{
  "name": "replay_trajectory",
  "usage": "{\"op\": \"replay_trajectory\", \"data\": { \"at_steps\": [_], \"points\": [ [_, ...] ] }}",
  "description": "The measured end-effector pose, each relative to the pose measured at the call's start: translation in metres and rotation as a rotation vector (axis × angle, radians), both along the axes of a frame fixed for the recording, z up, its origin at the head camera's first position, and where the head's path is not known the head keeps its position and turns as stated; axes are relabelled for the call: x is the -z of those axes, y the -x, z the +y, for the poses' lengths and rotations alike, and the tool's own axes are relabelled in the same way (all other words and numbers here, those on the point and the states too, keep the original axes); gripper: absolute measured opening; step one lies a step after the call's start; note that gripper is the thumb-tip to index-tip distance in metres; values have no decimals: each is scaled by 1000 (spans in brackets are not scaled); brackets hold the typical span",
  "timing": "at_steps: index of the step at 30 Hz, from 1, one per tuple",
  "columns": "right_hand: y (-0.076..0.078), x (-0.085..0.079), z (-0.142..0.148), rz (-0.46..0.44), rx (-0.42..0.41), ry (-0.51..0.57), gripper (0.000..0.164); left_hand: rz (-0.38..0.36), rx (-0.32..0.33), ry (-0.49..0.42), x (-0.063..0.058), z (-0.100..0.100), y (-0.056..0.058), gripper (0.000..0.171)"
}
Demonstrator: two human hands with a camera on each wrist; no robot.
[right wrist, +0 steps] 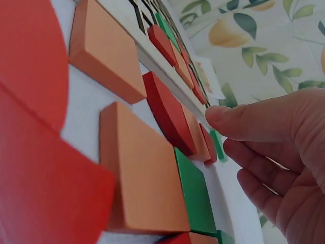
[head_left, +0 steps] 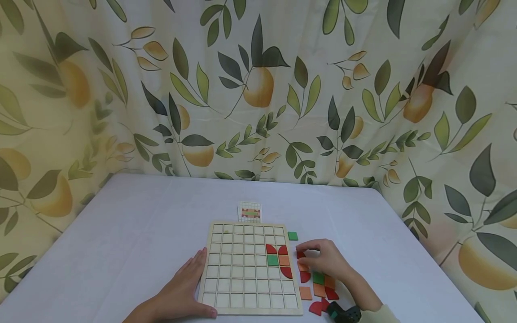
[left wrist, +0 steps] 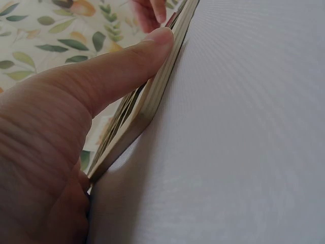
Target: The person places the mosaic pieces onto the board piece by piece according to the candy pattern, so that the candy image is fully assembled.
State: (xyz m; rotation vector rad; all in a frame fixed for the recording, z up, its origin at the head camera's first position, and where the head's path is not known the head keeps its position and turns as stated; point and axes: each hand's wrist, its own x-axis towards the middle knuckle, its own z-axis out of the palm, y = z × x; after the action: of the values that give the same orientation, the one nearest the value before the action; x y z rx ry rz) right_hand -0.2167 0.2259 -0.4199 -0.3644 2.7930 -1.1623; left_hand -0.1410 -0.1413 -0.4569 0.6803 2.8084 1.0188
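A wooden grid board [head_left: 241,285] lies on the table. Toward its right side sit a green square [head_left: 272,260], an orange square [head_left: 284,260] and several red quarter-circle pieces [head_left: 286,272]. My left hand [head_left: 179,287] rests along the board's left side, its fingers extended and its thumb [left wrist: 152,48] on the near edge. Just right of the board, my right hand [head_left: 325,258] hovers over a column of loose pieces. Its thumb and index finger are spread either side of a red piece [head_left: 300,254], which appears to lie on the table. The right wrist view shows no piece held.
Loose orange squares [head_left: 305,293], green squares [head_left: 318,278] and red pieces [head_left: 316,307] lie near the right forearm. One green square [head_left: 292,236] is beside the board's far right corner. A pattern card [head_left: 250,211] touches or nearly touches the far edge. A patterned curtain [head_left: 258,112] hangs behind.
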Motion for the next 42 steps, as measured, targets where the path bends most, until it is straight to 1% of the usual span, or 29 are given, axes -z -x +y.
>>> {"op": "replay_trajectory", "data": {
  "at_steps": [5,12,16,28,35,39,42],
  "points": [
    [1,3,1,-3,35,0,24,0,5,-2,-1,0,-1,132],
    [6,8,2,-35,29,13,24,5,1,11,1,0,0,132],
    [9,10,4,-31,37,7,23,4,-2,18,2,1,0,132],
    [7,8,4,-5,139,6,22,-13,-19,25,0,1,-1,133],
    [5,7,3,15,186,-14,24,7,-6,17,-1,-1,-1,132],
    [4,5,5,7,173,-37,27,7,-5,19,0,-1,0,133],
    [1,1,9,-19,133,-51,32,4,-10,29,1,-1,1,133]
  ]
}}
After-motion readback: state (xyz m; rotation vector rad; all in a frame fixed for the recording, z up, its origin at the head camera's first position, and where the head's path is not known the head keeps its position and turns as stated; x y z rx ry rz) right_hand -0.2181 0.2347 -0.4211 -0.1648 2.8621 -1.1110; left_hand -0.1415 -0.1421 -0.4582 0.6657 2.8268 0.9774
